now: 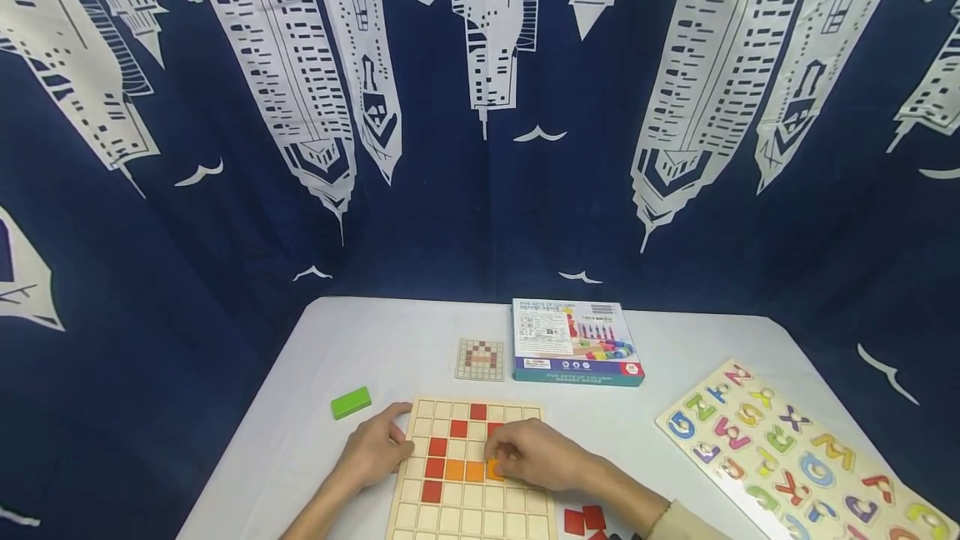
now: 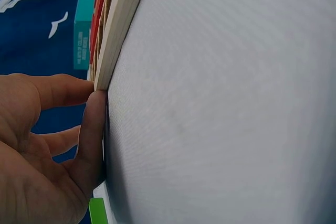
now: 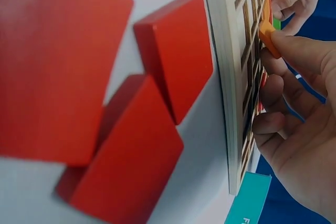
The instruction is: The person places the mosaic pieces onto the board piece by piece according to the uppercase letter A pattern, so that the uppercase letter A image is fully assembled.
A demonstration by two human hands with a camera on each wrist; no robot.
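Observation:
A wooden grid board (image 1: 452,518) lies on the table with red tiles (image 1: 435,467) and orange tiles (image 1: 454,471) in some of its squares. My left hand (image 1: 372,450) holds the board's left edge near the far corner; thumb and a finger meet the rim in the left wrist view. Over the board's middle, my right hand (image 1: 542,453) pinches an orange square tile (image 3: 268,37) between thumb and forefinger. That tile is tilted against the grid in the right wrist view, at the right end of the orange row. The right hand hides several squares behind it.
Loose red tiles (image 1: 574,521) lie right of the board, with dark pieces (image 1: 615,536) beside them. A green block (image 1: 351,402) sits at the left. Beyond the board are a small pattern card (image 1: 480,359) and a box (image 1: 577,342). A letter puzzle board (image 1: 797,448) lies at the right.

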